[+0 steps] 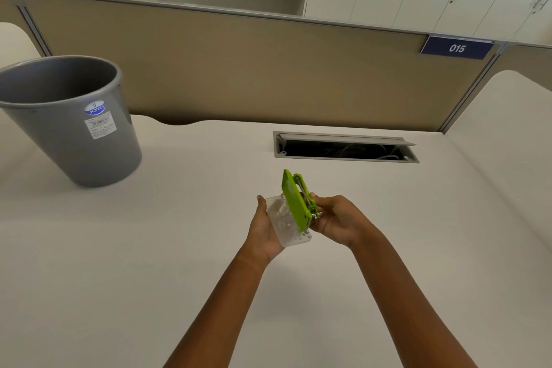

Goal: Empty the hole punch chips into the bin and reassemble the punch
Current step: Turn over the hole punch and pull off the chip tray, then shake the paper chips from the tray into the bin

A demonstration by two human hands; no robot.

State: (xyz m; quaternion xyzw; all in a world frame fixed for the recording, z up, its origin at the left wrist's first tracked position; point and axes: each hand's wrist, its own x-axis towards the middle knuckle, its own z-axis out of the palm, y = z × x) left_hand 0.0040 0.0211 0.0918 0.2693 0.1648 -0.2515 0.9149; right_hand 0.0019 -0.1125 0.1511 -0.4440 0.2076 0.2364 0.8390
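A lime-green hole punch (295,199) is held above the desk, tilted on edge, with my right hand (336,222) gripping its metal mechanism side. My left hand (264,228) cups the clear plastic chip tray (286,222), which sits against the punch's base and angles away from it at the lower end. Small white paper chips show inside the tray. A grey plastic bin (64,116) with a blue sticker and barcode label stands on the desk at the far left, open and well apart from both hands.
The white desk (179,248) extends around the hands. An open cable slot (343,148) with wires lies just behind the punch. A beige partition (239,69) with a "015" sign borders the back. Cabinets stand beyond it.
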